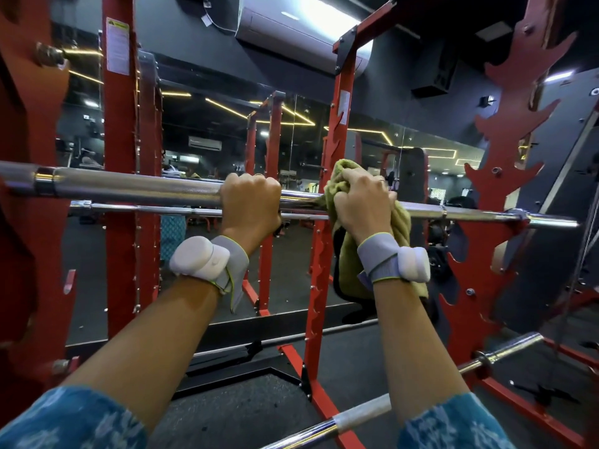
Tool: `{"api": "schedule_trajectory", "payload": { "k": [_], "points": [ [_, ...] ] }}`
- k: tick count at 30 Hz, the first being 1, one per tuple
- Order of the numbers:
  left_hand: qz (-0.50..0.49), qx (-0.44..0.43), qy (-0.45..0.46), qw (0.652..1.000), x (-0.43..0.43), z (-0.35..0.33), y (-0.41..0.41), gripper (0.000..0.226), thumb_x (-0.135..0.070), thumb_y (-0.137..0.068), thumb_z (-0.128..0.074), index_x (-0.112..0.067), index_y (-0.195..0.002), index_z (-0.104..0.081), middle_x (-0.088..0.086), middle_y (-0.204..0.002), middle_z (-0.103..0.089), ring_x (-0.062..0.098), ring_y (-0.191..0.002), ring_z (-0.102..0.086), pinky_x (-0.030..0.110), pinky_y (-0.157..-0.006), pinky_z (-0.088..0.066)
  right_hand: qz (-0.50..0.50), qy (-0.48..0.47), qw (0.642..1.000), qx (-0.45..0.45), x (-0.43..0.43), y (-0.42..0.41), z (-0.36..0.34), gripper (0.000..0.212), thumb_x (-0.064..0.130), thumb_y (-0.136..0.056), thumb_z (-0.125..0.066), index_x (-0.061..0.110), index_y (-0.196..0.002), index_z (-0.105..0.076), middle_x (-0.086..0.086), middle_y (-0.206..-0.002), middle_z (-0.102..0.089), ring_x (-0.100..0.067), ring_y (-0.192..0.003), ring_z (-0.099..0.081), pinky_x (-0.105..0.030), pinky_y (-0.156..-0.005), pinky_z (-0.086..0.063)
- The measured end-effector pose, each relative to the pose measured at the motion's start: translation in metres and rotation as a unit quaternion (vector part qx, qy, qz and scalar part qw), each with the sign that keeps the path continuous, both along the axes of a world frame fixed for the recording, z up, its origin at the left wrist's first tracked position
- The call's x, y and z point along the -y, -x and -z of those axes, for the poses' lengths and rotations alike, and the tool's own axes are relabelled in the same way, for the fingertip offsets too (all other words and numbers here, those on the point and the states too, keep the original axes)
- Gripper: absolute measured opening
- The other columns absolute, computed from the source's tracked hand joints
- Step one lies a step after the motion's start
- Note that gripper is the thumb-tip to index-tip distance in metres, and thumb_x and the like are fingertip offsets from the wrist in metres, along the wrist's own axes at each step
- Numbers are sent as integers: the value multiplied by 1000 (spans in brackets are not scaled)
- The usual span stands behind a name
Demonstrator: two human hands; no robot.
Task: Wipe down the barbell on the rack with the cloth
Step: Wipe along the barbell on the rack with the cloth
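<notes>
Chrome fills the middle of my feed: the barbell (129, 187) runs level across the red rack (118, 140). Its thick end passes the rack's left upright, and its thin shaft reaches the notched plate at the rack's right side. It sits at about the height of the raised hands.

The left hand (251, 202) grips the bare shaft near the middle of the rack, fingers curled over the top and knuckles toward me. Just beside it, toward the right upright, the right hand (361, 205) clenches the cloth (345, 254) against the shaft. The cloth is an olive green towel, bunched over the top of the bar under the fingers. The rest of it hangs loose below the bar, behind the wrist. The two hands are near each other but apart, with a short stretch of bare steel between them.

Both wrists carry grey wrist bands (231, 264) with white units strapped on, and blue patterned sleeves (74, 419) show at the bottom corners.

A mirror (227, 131) stands behind the rack. I take the thinner bar (146, 209) just under the barbell for a reflection, though from this angle I cannot be sure. A second bar (356, 413) lies low at the rack's right front corner, slanting up toward the right.
</notes>
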State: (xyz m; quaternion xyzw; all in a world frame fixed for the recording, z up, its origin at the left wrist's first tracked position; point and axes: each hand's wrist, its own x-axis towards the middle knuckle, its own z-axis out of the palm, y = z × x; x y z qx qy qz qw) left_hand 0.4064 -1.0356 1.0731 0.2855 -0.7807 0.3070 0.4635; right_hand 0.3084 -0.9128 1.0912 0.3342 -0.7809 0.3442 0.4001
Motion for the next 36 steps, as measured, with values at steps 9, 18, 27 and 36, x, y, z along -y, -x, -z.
{"api": "schedule_trajectory", "payload": {
  "k": [9, 18, 27, 36],
  "points": [
    [49, 43, 49, 997, 11, -6, -8, 19, -23, -69, -74, -11, -80, -63, 7, -71, -64, 25, -64, -62, 27, -57, -38, -206, 43, 977, -28, 12, -14, -17, 40, 22, -74, -71, 5, -109, -61, -10, -108, -51, -19, -96, -49, -29, -89, -42],
    [-19, 59, -70, 996, 11, -22, -34, 26, -38, -76, -64, -17, -91, -67, 5, -85, -65, 27, -83, -64, 29, -64, -37, -65, -5, 994, 85, 22, -9, -16, 33, 53, -79, -56, 31, -105, -60, -1, -112, -59, -33, -111, -49, -46, -88, -32],
    [-3, 15, -22, 1000, 14, -12, -31, 28, -44, -85, -57, -18, -86, -66, 5, -83, -67, 27, -80, -66, 29, -61, -34, -174, -125, 973, 85, 51, -38, -40, 33, 57, -82, -55, 31, -98, -66, 1, -97, -57, -23, -93, -51, -45, -95, -40],
    [-17, 19, -42, 999, 10, -12, -32, 23, -34, -81, -60, -13, -87, -68, 7, -81, -67, 28, -78, -65, 31, -62, -36, -91, -145, 967, 186, 54, -23, -54, 54, 60, -75, -54, 23, -114, -60, -2, -109, -56, -28, -101, -56, -45, -95, -43]
  ]
}}
